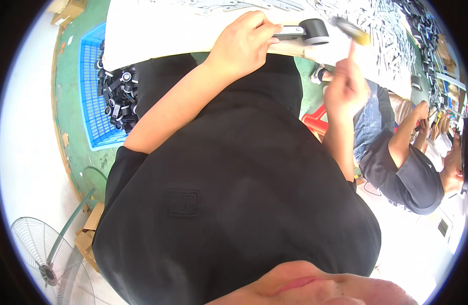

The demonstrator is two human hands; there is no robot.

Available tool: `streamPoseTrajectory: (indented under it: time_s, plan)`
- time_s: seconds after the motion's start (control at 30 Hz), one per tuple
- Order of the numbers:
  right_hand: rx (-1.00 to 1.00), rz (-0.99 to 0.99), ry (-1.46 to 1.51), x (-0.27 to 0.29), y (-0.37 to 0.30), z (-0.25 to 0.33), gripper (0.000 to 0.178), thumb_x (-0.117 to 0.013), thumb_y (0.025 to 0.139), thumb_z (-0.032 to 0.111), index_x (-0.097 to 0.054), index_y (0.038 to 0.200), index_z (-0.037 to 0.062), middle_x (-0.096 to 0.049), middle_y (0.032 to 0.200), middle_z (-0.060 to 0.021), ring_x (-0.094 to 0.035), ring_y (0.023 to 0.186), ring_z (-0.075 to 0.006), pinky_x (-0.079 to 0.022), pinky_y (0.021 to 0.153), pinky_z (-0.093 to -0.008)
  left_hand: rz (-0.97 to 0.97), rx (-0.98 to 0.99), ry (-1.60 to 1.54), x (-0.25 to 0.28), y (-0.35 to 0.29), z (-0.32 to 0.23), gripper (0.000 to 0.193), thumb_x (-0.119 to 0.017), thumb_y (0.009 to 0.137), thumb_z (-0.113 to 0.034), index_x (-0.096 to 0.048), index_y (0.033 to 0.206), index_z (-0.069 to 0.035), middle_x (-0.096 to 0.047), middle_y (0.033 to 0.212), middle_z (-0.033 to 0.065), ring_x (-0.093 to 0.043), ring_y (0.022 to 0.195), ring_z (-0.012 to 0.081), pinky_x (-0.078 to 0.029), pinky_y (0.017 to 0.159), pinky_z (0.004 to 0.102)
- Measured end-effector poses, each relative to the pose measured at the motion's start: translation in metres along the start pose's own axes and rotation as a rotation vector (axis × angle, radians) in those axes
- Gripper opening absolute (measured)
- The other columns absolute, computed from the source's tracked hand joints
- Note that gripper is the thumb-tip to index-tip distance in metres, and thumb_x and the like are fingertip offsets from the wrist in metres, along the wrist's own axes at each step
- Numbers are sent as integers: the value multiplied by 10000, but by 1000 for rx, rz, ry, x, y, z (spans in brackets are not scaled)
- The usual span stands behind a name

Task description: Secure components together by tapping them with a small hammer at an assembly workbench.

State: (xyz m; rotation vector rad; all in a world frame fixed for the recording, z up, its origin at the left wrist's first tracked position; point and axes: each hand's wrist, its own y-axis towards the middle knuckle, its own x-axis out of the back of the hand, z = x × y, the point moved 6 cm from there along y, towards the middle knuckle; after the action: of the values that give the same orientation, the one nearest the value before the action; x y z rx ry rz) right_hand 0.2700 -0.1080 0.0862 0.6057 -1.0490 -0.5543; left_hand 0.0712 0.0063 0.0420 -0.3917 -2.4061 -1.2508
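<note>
My left hand (245, 44) is closed on the grey-and-black handle of a part with a short round black head (314, 31), rimmed in silver. That part is at the near edge of the white-topped table (163, 30), its head pointing right. To the right, my right hand (347, 87) grips the thin handle of a small hammer (352, 31). The hammer's dark and yellow head is up beside the round head, apart from it in the picture and smeared by motion.
A blue plastic crate (94, 124) on the left holds many similar black parts (123, 96). Flat grey metal pieces (381, 35) cover the table's right side. A red stool (315, 121) and a seated co-worker (404, 173) are to the right. A floor fan (47, 272) stands lower left.
</note>
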Motion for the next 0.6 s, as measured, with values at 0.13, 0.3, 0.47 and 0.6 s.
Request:
streamPoseTrajectory:
  time_s: [0.13,0.3,0.47,0.6]
  plan:
    - [-186,325,31,-10,3,-2,407,-585,1045,19,-664,1431,117,-570,720,1,-495,628,-68,-541,653,-283,9,-23,41,1,-1,-1,274,-731,765,55,-720,1021,-41,-595,902,59,-644,857,267,-569,695,389]
    - [-54,-42,67,0,-12,-20,335,-636,972,-26,-732,1284,50,-713,825,-171,-694,664,-281,-524,642,-317,-14,-30,39,1,-1,-5,268,-729,766,56,-721,1017,-39,-593,910,65,-644,867,266,-571,706,389]
    - [18,65,-33,-9,1,-7,391,-631,977,-23,-702,1357,40,-663,737,-69,-571,622,-42,-508,567,-268,-19,-22,53,0,-3,-3,265,-737,766,46,-722,1016,-39,-593,909,64,-646,872,266,-574,714,392]
    - [-61,60,-32,-10,-2,-5,459,-632,949,-53,-672,1394,51,-695,795,-153,-659,658,-224,-543,650,-328,-34,-24,44,0,-3,-3,257,-751,773,33,-721,1016,-46,-588,904,63,-644,874,265,-568,717,389]
